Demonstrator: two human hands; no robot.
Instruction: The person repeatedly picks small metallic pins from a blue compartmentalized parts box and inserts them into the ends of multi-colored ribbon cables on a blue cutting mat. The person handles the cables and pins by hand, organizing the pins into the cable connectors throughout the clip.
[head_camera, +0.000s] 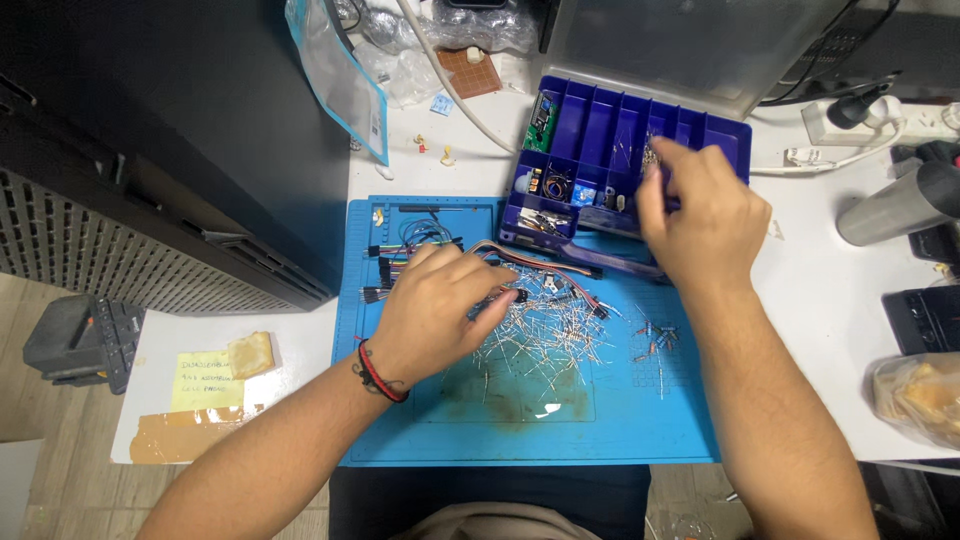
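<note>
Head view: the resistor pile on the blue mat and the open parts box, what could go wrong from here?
The left hand rests on the loose resistor pile among jumper wires; a sweep may tangle or scatter them. The right hand pinches small parts over the purple compartment box; they might drop into the wrong compartment.

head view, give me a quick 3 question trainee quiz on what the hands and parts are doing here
1. True or false: the right hand is over the blue parts box.
2. Where does the left hand rest?
A. on the silver bottle
B. on the pile of small wire-legged parts on the blue mat
C. on the yellow note
3. Fill in: a red and black ___ sits on the left wrist.

Key
1. True; its fingers pinch some small wire-legged parts above the compartments.
2. B; it touches the parts pile on the blue mat, beside the coloured jumper wires.
3. Band.
</note>
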